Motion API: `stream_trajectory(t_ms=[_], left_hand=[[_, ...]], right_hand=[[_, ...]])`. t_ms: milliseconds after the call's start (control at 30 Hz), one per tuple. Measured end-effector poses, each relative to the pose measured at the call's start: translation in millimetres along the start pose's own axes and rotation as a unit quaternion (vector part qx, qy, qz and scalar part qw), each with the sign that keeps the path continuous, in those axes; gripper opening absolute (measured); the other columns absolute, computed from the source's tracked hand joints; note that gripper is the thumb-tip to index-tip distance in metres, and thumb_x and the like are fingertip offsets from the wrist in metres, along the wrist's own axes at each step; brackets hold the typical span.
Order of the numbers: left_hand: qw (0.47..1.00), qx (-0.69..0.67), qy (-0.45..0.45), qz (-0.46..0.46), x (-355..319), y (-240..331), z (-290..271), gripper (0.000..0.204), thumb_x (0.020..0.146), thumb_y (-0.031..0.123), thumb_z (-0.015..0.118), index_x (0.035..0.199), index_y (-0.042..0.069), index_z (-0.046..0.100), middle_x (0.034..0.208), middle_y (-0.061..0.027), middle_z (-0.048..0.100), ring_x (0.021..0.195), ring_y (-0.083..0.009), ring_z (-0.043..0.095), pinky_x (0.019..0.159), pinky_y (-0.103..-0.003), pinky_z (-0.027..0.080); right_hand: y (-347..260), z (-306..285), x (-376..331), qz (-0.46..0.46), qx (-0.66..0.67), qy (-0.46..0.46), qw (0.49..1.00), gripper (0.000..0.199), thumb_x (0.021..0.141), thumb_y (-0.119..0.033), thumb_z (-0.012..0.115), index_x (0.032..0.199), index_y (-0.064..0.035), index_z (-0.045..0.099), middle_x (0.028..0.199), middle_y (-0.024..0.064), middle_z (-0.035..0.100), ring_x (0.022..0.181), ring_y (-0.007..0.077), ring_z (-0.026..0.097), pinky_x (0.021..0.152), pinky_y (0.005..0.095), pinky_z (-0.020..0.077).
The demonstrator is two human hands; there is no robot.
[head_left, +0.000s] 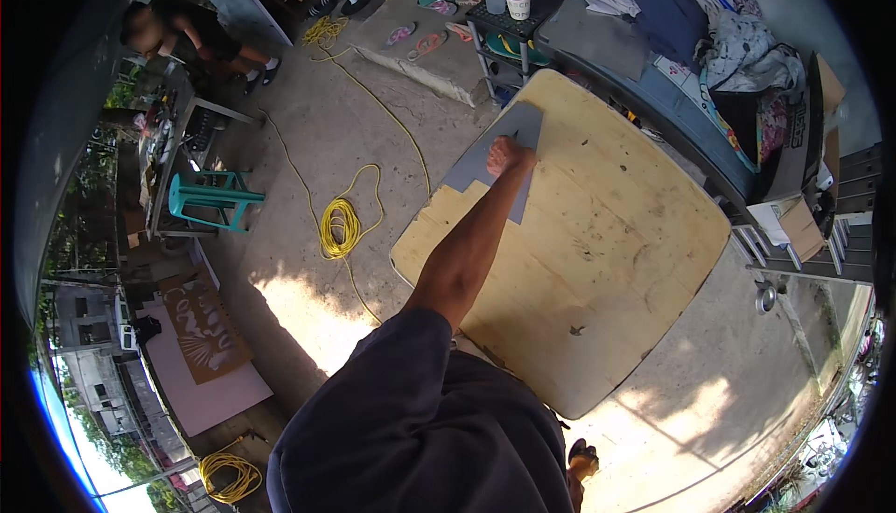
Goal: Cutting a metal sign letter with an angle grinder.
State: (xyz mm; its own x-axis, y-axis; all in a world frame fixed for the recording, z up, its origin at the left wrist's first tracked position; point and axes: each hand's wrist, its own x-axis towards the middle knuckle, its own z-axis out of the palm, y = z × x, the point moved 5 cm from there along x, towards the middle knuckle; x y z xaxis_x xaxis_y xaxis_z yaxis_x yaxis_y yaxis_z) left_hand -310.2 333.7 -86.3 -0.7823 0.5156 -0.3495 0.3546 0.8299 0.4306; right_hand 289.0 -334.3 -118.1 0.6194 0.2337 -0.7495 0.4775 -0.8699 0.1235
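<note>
My left hand (pixel 510 155) is closed in a fist over a flat grey angular sheet (pixel 525 121). The sheet lies near the far left edge of a worn, cream-coloured table top (pixel 607 233). A small dark tip shows just beyond my fist, but what my fingers hold is hidden. The sheet's straight-edged parts spread out on both sides of my hand and wrist. My bare left forearm reaches across the near left part of the table, below a dark sleeve. My right hand is out of view.
Yellow cord (pixel 340 228) lies coiled on the concrete floor left of the table. A green plastic stool (pixel 215 194) stands farther left, and another person (pixel 201 32) is at the upper left. A small stand (pixel 504 23) holds a cup (pixel 518 5) beyond the table. Clothes (pixel 653 18) are piled at upper right.
</note>
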Motion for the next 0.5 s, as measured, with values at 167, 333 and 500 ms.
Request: stream_trajectory(t_ms=[167, 333, 500], left_hand=[[0.992, 0.051, -0.110, 0.027, -22, 0, -1, 0.042, 0.060, 0.026, 0.092, 0.097, 0.011, 0.078, 0.103, -0.0079, 0.077, 0.100, -0.0278, 0.075, 0.085, -0.038, 0.059], [0.936, 0.068, -0.228, 0.260, -106, 1, 26, 0.050, 0.061, 0.032, 0.093, 0.103, 0.012, 0.076, 0.118, -0.0099, 0.070, 0.117, -0.0309, 0.064, 0.100, -0.044, 0.050], [0.845, 0.124, 0.056, 0.518, -112, 9, 10, 0.111, 0.055, 0.039, 0.098, 0.146, 0.009, 0.042, 0.145, -0.0159, 0.045, 0.130, -0.0398, 0.047, 0.104, -0.053, 0.043]], right_hand=[[-81, -49, -79, 0.023, 0.228, -0.185, 0.956, 0.069, 0.099, -0.055, 0.034, 0.135, -0.0048, 0.065, 0.139, 0.0211, 0.063, 0.130, 0.0352, 0.060, 0.108, 0.0473, 0.0455], [-71, -40, -71, 0.065, 0.369, -0.198, 0.906, 0.035, 0.085, -0.034, 0.065, 0.107, -0.0065, 0.065, 0.095, 0.0112, 0.062, 0.086, 0.0276, 0.063, 0.079, 0.0400, 0.0531], [-61, -29, -59, 0.077, 0.459, -0.179, 0.867, 0.031, 0.079, -0.024, 0.083, 0.093, -0.0048, 0.063, 0.068, 0.0086, 0.062, 0.057, 0.0260, 0.064, 0.059, 0.0399, 0.0582]])
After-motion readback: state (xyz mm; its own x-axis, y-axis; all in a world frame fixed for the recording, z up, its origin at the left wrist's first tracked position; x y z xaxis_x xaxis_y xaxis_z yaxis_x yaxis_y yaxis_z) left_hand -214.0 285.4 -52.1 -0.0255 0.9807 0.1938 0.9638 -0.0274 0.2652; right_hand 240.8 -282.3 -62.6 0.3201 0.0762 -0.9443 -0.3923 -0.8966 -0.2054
